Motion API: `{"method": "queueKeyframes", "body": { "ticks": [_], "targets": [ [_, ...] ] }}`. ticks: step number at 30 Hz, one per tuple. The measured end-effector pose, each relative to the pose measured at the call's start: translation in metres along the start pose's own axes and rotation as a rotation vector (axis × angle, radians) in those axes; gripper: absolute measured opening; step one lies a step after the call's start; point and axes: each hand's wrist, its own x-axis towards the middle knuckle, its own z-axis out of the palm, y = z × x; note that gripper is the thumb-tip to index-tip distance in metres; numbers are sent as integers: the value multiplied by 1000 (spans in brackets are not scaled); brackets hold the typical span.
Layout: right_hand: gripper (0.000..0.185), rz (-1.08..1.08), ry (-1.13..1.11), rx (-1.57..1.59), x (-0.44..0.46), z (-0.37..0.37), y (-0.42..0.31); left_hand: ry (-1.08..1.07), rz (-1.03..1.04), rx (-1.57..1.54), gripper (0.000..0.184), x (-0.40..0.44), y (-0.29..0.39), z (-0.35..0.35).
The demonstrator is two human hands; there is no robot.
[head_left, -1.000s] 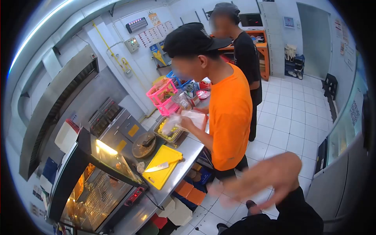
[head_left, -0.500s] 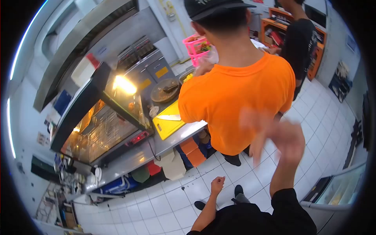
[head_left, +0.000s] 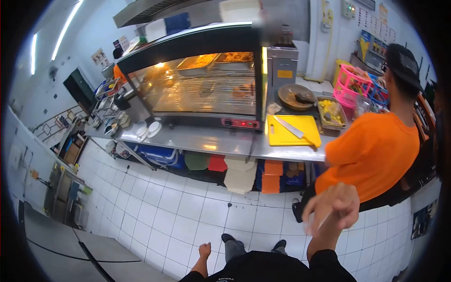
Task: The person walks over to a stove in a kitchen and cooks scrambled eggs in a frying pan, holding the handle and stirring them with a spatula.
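My right hand (head_left: 332, 204) is raised at the lower right, in front of the co-worker's orange shirt (head_left: 376, 152). Its fingers are loosely bent and apart, slightly blurred, and nothing is seen in them. Low in the view, my left hand (head_left: 205, 250) hangs over the tiled floor with its fingers curled in and nothing visible in it. Both hands are away from the steel counter (head_left: 202, 141). On that counter a knife (head_left: 289, 127) lies on a yellow cutting board (head_left: 277, 137), beside a round pan (head_left: 286, 96) and a tray of yellow food (head_left: 331, 112).
A lit glass warming cabinet (head_left: 188, 117) holding food trays stands on the counter. Pink baskets (head_left: 346, 84) are near the co-worker at the right. Another person (head_left: 119, 73) is partly visible at the far left. Folded boxes (head_left: 239, 175) sit below the counter.
The view has swung left, so the cabinet is now central and the co-worker is at the right. My left hand, absent from the first frame, shows low in the view.
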Motion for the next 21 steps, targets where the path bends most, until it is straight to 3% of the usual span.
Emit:
{"method": "queueKeyframes", "body": {
  "ticks": [1,4,5,8,9,10,11,14,15,18,20,21],
  "targets": [
    [38,-47,-49,143,17,5,21,-35,-101,-50,46,4,-35,5],
    [40,13,440,98,61,29,93,-132,-339,-243,37,6,-72,7],
    [41,240,571,-24,77,21,125,-155,-409,-318,34,3,-74,6],
    [31,827,703,-492,85,-7,283,314,-339,-92,28,28,-84,23],
    [33,789,637,-660,35,-25,370,319,-289,-111,25,39,-81,9],
    [38,909,514,-780,-30,-33,447,322,-235,-129,24,53,-78,-14],
    [42,924,333,-854,-83,-12,489,186,-229,-287,21,65,-77,-45],
    [35,1462,-371,-734,-219,71,545,322,-364,-815,15,125,-92,-102],
    [32,1636,-496,-623,-242,98,544,379,-418,-802,14,145,-98,-124],
    [28,1997,-533,-418,-248,129,553,498,-580,-825,14,195,-129,-183],
    [26,2138,-456,-385,-235,128,576,611,-467,-456,27,215,-153,-203],
    [26,2198,-405,-368,-229,123,599,558,-461,-306,31,219,-159,-212]
  ]
}}
